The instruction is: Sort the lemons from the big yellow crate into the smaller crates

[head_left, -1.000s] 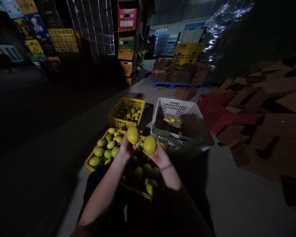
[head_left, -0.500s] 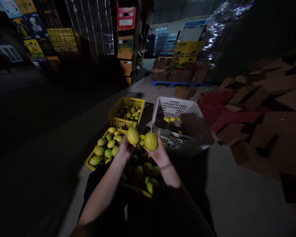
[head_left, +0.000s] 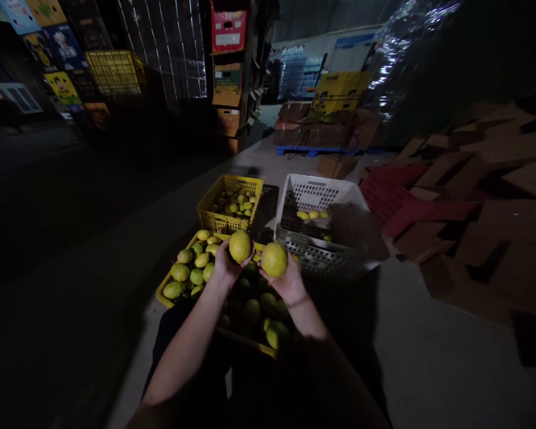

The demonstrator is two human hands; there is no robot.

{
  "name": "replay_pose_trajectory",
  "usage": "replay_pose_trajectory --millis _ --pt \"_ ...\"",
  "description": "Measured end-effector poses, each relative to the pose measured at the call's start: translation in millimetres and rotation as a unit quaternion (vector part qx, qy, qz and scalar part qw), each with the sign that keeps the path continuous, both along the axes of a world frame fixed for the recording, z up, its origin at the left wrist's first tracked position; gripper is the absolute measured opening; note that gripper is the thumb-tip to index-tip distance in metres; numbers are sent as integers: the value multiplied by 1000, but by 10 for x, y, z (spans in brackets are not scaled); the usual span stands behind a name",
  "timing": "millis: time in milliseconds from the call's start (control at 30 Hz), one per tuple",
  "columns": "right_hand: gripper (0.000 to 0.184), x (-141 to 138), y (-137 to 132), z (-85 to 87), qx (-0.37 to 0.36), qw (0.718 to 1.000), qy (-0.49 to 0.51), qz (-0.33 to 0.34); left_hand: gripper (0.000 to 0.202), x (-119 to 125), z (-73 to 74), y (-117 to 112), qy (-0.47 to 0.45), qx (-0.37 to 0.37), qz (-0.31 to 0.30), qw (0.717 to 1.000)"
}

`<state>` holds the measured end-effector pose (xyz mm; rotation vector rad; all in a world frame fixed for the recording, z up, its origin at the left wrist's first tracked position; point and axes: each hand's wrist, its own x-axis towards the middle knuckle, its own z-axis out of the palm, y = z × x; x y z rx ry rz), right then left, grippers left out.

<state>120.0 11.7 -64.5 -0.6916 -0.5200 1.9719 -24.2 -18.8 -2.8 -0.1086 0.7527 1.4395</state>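
Observation:
My left hand [head_left: 226, 266] is closed round a yellow lemon [head_left: 240, 246], raised in front of me. My right hand [head_left: 288, 281] grips a second yellow lemon [head_left: 274, 259] beside it, the two fruits almost touching. Both hands hover over a yellow crate [head_left: 164, 294] on the floor, full of several yellow and green lemons [head_left: 195, 266]; its near part lies in shadow under my arms.
Beyond it stand a smaller yellow crate [head_left: 214, 220] with several lemons and a white crate [head_left: 321, 256] holding a few. Flattened cardboard boxes [head_left: 482, 196] pile up at the right. Stacked cartons [head_left: 227, 77] and a blue pallet [head_left: 312, 152] stand behind.
Both hands kept their lemons; the right lemon shifted slightly right and turned a little. The view barely moved.

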Motion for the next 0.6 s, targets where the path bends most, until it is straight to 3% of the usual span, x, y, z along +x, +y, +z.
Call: replay_pose_trajectory --millis 100,333,600 --pt "35 5 -48 108 -1 1000 -18 -17 22 33 8 -17 45 13 -23 999" --pt "32 -7 -177 257 114 993 -23 -36 14 159 6 -23 93 121 -20 988" --pt "34 68 -224 355 153 986 -24 -55 25 194 -47 -19 146 213 -115 959"
